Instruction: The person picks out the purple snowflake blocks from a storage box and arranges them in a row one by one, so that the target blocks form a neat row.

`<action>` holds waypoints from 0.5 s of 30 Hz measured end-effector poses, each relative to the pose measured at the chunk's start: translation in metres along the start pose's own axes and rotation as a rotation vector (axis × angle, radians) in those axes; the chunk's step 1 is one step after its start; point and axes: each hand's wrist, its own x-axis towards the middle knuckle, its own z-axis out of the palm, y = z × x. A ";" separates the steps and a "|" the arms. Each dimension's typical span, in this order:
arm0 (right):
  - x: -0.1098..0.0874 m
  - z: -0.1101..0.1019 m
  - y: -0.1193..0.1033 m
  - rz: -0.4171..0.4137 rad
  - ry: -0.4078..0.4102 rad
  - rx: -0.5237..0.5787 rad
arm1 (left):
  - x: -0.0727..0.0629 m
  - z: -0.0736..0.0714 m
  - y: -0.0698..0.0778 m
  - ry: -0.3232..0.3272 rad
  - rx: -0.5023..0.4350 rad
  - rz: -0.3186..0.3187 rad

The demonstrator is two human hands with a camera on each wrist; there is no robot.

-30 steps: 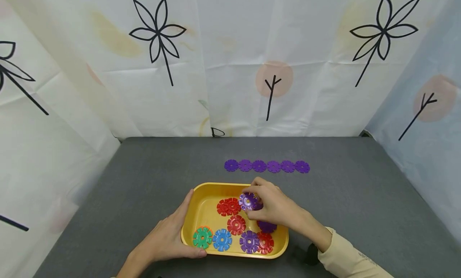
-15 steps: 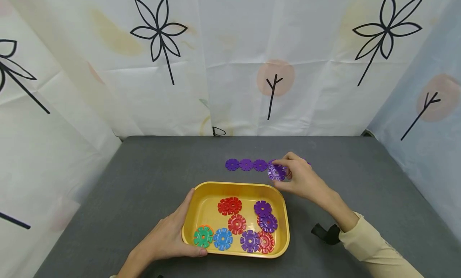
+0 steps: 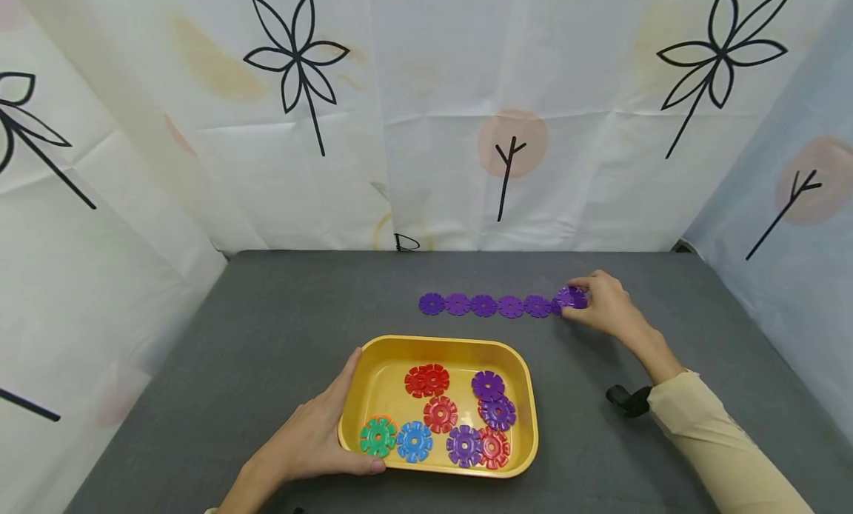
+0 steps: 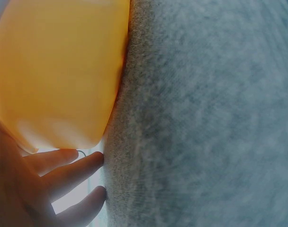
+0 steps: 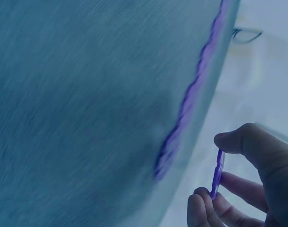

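My right hand point(image 3: 605, 304) pinches a purple notched building disc point(image 3: 573, 297) between thumb and fingertips. In the head view the disc overlaps the right end of a row of several purple discs point(image 3: 483, 305) on the table. Seen from the right wrist, the held disc point(image 5: 218, 174) is edge-on and raised above the row point(image 5: 186, 104). My left hand point(image 3: 313, 434) grips the left end of a yellow tray point(image 3: 433, 340), thumb along its near side and fingers around the left wall. Red, purple, blue and green discs point(image 3: 378, 436) lie in the tray.
The grey table point(image 3: 300, 299) ends at a white printed cloth point(image 3: 426, 166) behind and at both sides. A black strap point(image 3: 629, 401) hangs beside the right sleeve point(image 3: 706, 425). Two purple discs point(image 3: 493, 397) overlap at the tray's right side.
My right hand lifted the purple disc out of the tray and carried it back and right, over to the row's right end. The left hand stays on the tray.
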 end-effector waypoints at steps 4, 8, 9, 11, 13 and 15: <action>0.002 0.000 0.022 0.079 -0.032 -0.026 | 0.000 0.000 0.000 -0.004 0.001 -0.001; 0.004 -0.001 0.038 0.156 -0.080 -0.023 | -0.001 -0.001 0.001 -0.006 -0.003 -0.006; 0.004 -0.001 0.041 0.173 -0.093 -0.022 | -0.001 -0.001 0.001 -0.006 -0.002 -0.007; 0.005 -0.001 0.046 0.197 -0.119 -0.017 | -0.001 -0.001 0.001 -0.007 0.002 -0.006; 0.005 -0.001 0.050 0.207 -0.136 -0.008 | -0.001 -0.001 0.001 -0.007 0.007 -0.002; 0.004 -0.001 0.052 0.209 -0.149 0.001 | -0.001 -0.001 0.001 -0.007 0.011 0.002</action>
